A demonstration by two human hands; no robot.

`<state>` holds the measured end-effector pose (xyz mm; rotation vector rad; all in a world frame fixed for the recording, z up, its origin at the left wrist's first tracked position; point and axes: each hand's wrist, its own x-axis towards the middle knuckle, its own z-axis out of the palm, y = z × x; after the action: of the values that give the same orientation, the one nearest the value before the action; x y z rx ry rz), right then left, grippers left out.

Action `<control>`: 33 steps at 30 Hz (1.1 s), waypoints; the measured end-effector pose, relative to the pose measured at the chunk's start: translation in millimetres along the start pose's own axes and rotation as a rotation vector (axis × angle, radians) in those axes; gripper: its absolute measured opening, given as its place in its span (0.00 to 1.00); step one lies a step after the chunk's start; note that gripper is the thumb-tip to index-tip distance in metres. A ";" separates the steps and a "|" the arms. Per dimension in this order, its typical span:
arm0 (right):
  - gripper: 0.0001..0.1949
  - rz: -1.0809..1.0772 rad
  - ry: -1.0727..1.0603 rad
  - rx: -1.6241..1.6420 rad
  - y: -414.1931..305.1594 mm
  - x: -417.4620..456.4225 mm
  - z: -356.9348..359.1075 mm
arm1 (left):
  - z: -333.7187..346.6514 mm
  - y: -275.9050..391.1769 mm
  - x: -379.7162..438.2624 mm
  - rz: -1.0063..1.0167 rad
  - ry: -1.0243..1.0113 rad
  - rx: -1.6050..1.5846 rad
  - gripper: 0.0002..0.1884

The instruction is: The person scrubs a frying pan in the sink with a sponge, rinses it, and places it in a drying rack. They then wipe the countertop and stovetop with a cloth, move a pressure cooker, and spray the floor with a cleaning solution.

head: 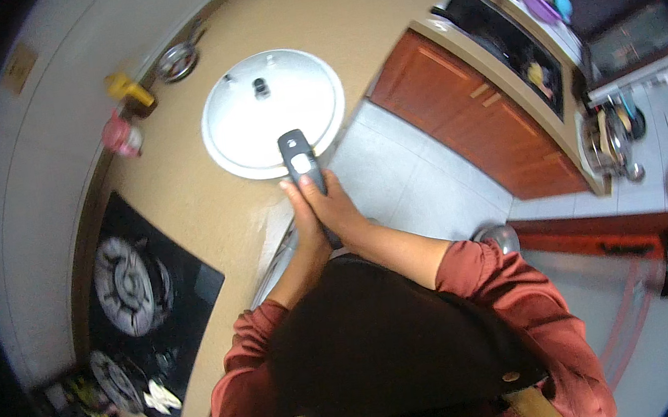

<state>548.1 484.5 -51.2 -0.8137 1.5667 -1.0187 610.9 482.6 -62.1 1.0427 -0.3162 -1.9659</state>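
A large pressure cooker with a pale metal lid (260, 131) stands on the beige countertop in front of me. A dark valve weight (260, 87) and smaller fittings rise from the far part of the lid. From its near side a long black handle (298, 151) with a silver-coloured button points towards my body. My left hand (305, 214) presses against the handle's left side. Around its right side is my right hand (337, 205), thumb on top below the button. The cooker's body is mostly hidden beneath the lid.
Left of me is a black gas cooktop (191, 288) with a white cloth (162, 397). Along the wall stand a pink container (119, 137), a yellow-topped container (133, 92) and a small metal pan (177, 62). Reddish wooden cabinets (432, 102) and a sink counter stand right, across the tiled floor.
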 end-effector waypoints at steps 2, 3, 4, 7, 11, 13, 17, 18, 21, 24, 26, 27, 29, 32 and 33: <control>0.30 0.065 -0.036 0.067 -13.4 -7.8 -7.9 | 4.3 0.9 -3.6 0.015 0.028 0.074 0.44; 0.30 0.093 -0.047 0.118 0.7 -2.6 -12.1 | -1.0 -0.5 2.7 -0.079 0.058 0.103 0.42; 0.30 0.094 -0.058 0.178 -0.1 -6.5 -13.2 | -6.0 0.5 -0.9 -0.031 0.025 0.174 0.40; 0.28 0.027 -0.272 0.360 -1.7 -10.9 -27.6 | -17.4 9.6 -6.9 0.079 -0.115 0.201 0.37; 0.21 0.170 -0.260 0.046 -3.9 -1.4 -42.5 | -17.6 25.4 -9.1 -0.037 -0.242 0.420 0.39; 0.21 0.153 -0.255 -0.128 -12.6 10.2 -61.6 | 1.7 15.9 -4.9 0.007 -0.200 0.385 0.40; 0.22 -0.064 -0.297 -0.067 30.8 8.3 -133.4 | 10.7 -29.2 8.8 0.052 -0.381 0.508 0.38; 0.23 -0.101 -0.277 -0.068 41.7 1.6 -163.6 | 21.2 -40.9 9.5 0.031 -0.472 0.600 0.35; 0.24 -0.021 -0.230 -0.023 67.3 -24.9 -259.4 | 75.1 -64.5 22.5 -0.084 -0.757 1.100 0.23; 0.28 0.129 -0.111 0.048 81.2 -46.0 -345.4 | 117.4 -91.6 60.8 -0.354 -0.805 1.143 0.18; 0.28 0.228 -0.024 0.126 77.5 -53.8 -403.8 | 108.6 -119.1 105.1 -0.636 -0.587 1.128 0.15; 0.28 0.279 0.012 0.153 82.3 -54.1 -430.2 | 112.3 -133.6 127.3 -0.530 -0.385 1.196 0.12; 0.25 0.450 0.127 0.154 107.4 -55.8 -476.9 | 111.7 -176.1 201.1 -0.008 -0.437 1.513 0.11; 0.22 0.675 0.249 0.146 172.1 -50.9 -529.2 | 238.3 -242.5 300.3 0.513 -0.549 1.591 0.17; 0.19 0.623 0.356 0.179 211.8 -55.1 -535.8 | 290.1 -268.4 324.2 0.406 -0.553 1.492 0.20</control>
<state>37.7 727.4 -175.6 0.0055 1.8298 -0.8433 143.5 339.7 -212.1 1.0336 -2.3073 -1.3901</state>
